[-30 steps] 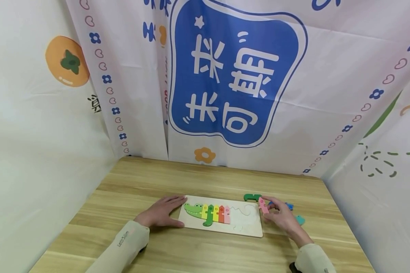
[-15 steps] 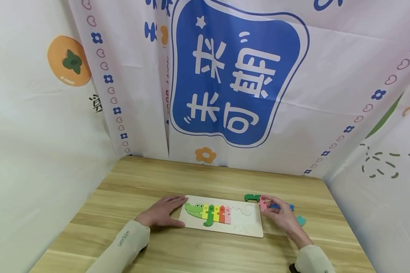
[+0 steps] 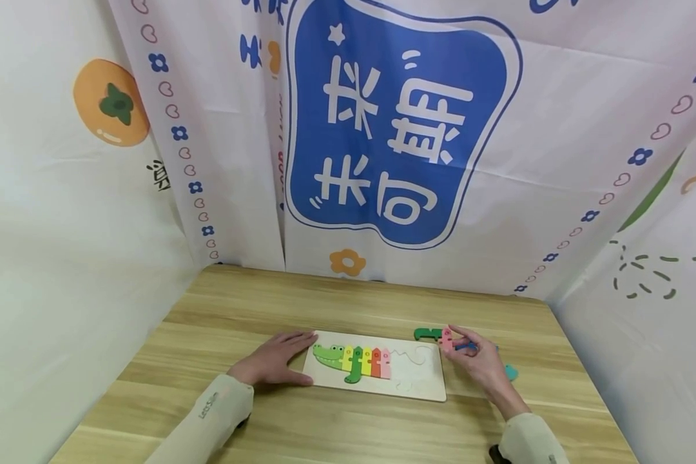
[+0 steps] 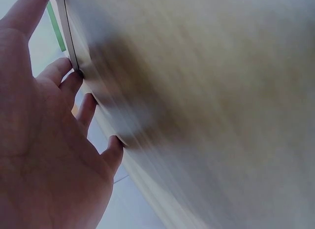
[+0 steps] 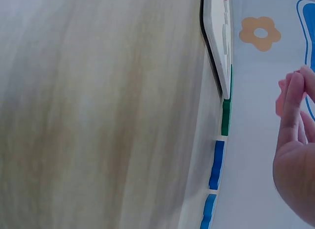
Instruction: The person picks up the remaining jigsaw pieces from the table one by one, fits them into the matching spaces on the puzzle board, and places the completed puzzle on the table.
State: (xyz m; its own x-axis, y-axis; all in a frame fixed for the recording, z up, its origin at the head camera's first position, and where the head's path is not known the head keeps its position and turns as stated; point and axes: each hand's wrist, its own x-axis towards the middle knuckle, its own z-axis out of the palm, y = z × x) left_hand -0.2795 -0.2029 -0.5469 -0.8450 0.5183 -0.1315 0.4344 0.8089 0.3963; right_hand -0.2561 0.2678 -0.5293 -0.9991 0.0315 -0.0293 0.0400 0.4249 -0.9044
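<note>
A pale wooden puzzle board (image 3: pixel 420 386) lies on the table with a crocodile head (image 3: pixel 327 356) and several coloured body pieces set in its left part. My left hand (image 3: pixel 271 361) rests at the board's left end, fingers at the far corner and thumb at the near one. In the left wrist view, the extended fingers of the left hand (image 4: pixel 54 125) touch down along an edge. Beyond the board's right end, my right hand (image 3: pixel 481 368) pinches a pink puzzle piece (image 3: pixel 446 338) between thumb and fingertips. The right wrist view shows the pink piece (image 5: pixel 279 103) raised above the table, mostly behind the fingers.
Behind the board's far right corner lies a dark green puzzle piece (image 3: pixel 426 333). A blue piece (image 3: pixel 466 346) and a teal piece (image 3: pixel 511 372) sit by the right hand, partly hidden. Printed cloth (image 3: pixel 238 212) walls the table at the back and sides.
My right hand has shifted slightly away toward the back, and the pink puzzle piece has gone from tilted to more upright. The left hand and board have stayed put.
</note>
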